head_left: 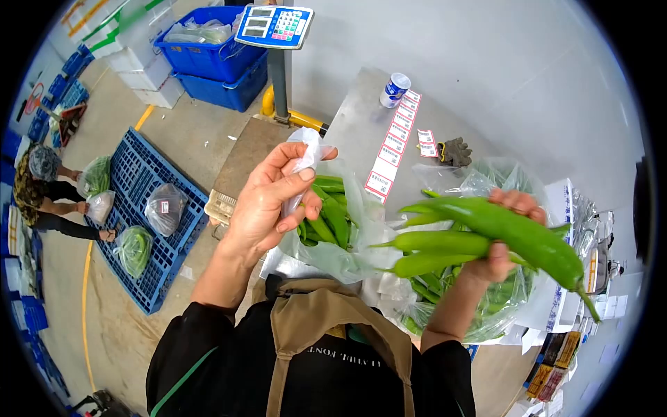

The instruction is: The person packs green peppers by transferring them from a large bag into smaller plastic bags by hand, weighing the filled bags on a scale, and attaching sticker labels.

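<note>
My left hand (274,191) is closed on the bunched white rim of a clear plastic bag (368,240). Green peppers (332,212) lie inside that bag, below the hand. On the right, my right hand (511,236) grips several long green peppers (479,215), their tips pointing left and one stem hanging at the lower right. Beneath it stands a larger open clear bag (511,299) with more green peppers in it.
A strip of labels (392,149), a can (395,90) and a dark glove (455,151) lie on the metal table (354,104). Behind are a scale display (274,26) and blue crates (222,90). At left, a person (48,187) bends over a blue pallet (149,267) with bagged goods.
</note>
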`<state>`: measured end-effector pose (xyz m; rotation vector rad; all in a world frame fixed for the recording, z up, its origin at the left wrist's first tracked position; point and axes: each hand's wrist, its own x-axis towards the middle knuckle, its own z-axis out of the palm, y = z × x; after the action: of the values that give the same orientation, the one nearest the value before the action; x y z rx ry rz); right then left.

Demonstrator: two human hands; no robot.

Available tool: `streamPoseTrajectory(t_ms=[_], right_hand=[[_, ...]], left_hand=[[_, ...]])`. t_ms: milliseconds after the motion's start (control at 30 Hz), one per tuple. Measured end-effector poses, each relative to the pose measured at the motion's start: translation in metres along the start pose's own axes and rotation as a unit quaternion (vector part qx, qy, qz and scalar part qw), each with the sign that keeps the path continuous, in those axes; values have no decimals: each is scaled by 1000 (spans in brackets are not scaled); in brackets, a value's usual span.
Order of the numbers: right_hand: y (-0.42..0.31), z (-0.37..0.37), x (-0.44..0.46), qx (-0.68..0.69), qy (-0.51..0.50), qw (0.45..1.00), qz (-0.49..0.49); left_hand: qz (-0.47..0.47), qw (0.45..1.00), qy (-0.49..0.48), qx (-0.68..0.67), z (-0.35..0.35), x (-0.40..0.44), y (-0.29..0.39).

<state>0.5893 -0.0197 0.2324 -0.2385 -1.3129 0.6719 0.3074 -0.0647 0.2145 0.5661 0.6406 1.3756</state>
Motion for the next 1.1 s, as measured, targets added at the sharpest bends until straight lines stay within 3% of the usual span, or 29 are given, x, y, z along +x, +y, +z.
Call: streamPoseTrajectory(t_ms=[33, 67, 133, 167, 233, 333, 433, 533, 733, 833, 933, 967, 1000, 1100], right_hand=[[10, 13, -8, 31, -33, 999, 1], [21, 21, -24, 97, -37, 988, 116], [49, 38, -44, 29, -192, 966, 171], [66, 48, -45, -104, -336, 930, 106], [89, 68, -59, -116, -443, 843, 284], [125, 94, -81, -242, -433, 781, 380], [142, 103, -88, -226, -384, 740, 504], [132, 91, -120, -324, -389, 804, 314], [63, 67, -175, -491, -387, 740, 249], [69, 56, -182, -473, -359, 731, 336], [76, 77, -162, -502, -371, 755, 198], [84, 85, -157, -498, -343, 787, 126], [94, 88, -151, -536, -392, 733, 148], [128, 71, -137, -464, -353, 799, 149]], left_hand=[[-2, 1000, -4, -5, -1, -1, 1], [-3, 1000, -8, 1, -2, -2, 3], [-3, 1000, -15, 12, -6, -5, 7], [1, 1000, -14, 18, -8, -7, 9], [9, 1000, -6, 29, -12, -13, 12], [-14, 998, 17, 54, -16, -19, 10], [0, 998, 38, 49, -20, -20, 14], [34, 998, 42, 12, -31, -19, 26], [52, 997, 50, -29, -37, -14, 24], [39, 998, 47, -17, -26, -8, 17], [4, 999, 39, 15, -8, -7, 8], [-18, 999, 30, 29, -1, -10, 4], [-29, 999, 4, 39, 8, -18, 2], [13, 999, -44, 19, 1, -28, 14]])
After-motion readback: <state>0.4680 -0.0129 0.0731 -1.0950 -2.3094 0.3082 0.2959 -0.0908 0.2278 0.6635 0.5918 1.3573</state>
